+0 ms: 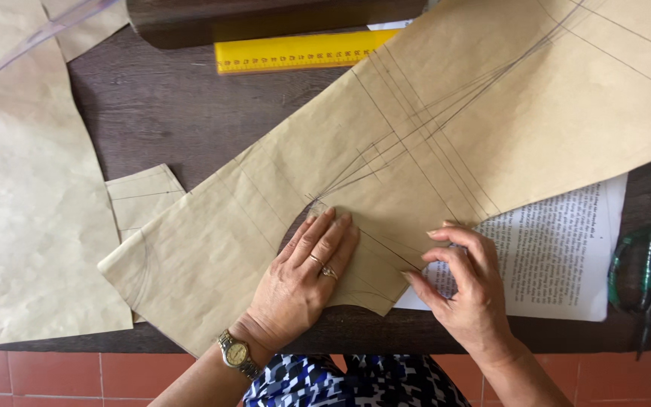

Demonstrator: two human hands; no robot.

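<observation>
A large piece of brown pattern paper with pencil lines lies slanted across the dark wooden table. My left hand, with rings and a wristwatch, presses flat on the paper near a curved cut-out. My right hand pinches the paper's lower edge between thumb and fingers, just above a printed white sheet that lies under the paper.
A yellow ruler lies at the table's far side, partly under the paper. More brown paper covers the left, with a small cut piece. Green-handled scissors rest at the right edge. Red floor tiles show below.
</observation>
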